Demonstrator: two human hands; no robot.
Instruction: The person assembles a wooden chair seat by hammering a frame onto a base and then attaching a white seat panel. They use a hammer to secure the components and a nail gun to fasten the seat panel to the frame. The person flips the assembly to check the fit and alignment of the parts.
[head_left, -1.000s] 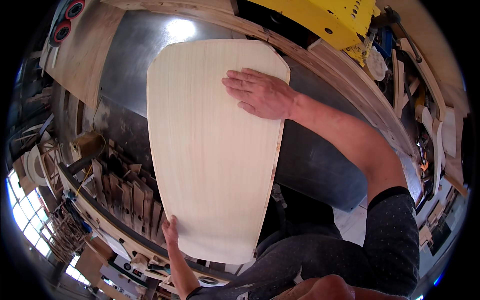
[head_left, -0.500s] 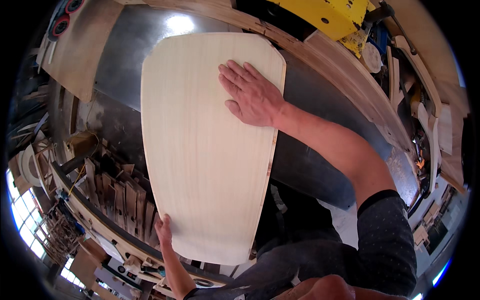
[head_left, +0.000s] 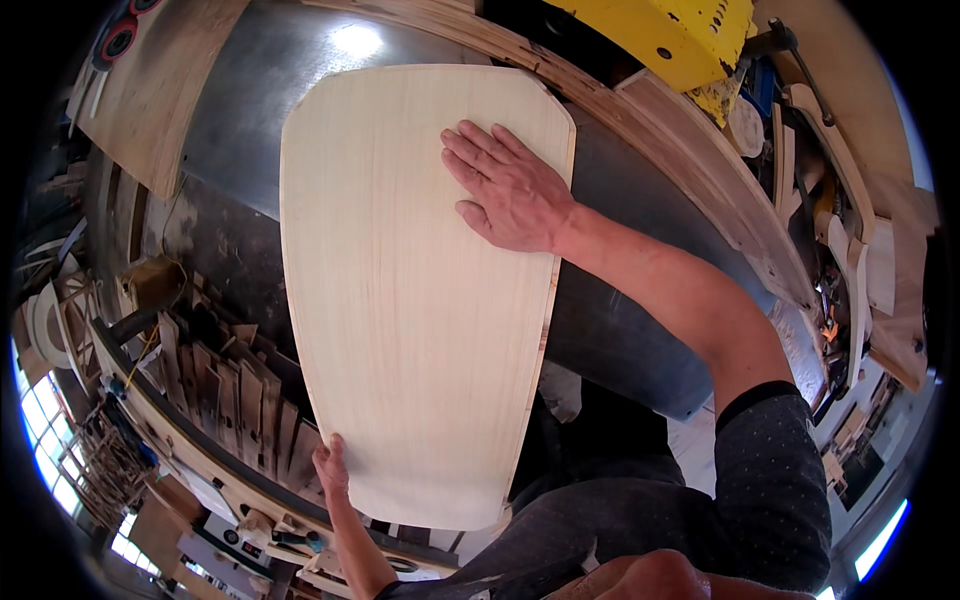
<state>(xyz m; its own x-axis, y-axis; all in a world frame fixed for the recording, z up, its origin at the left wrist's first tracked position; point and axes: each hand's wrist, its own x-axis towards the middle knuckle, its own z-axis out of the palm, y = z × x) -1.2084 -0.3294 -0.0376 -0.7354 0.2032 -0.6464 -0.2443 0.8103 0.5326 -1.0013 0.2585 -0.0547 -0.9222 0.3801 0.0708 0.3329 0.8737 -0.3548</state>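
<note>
Head view: right hand (head_left: 510, 190) lies flat, fingers spread, on the pale shaped plywood panel (head_left: 400, 290) over a dark metal table (head_left: 620, 300); left hand (head_left: 332, 468) pinches its near edge (fingertips hidden underneath). Yellow machine housing (head_left: 670, 35) is cut off above.

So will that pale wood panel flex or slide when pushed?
The panel looks thin at its edge and wide, so probably light and slightly flexible. It rests on a smooth metal table, so likely to slide. The right hand lies flat on top; the left hand holds the near edge.

Pale wooden panel (head_left: 400, 300): fine straight grain, smooth, matt. Table (head_left: 620, 320) beneath: dark grey metal, dull sheen, one glare spot. Yellow machine housing (head_left: 670, 35): painted metal.
</note>
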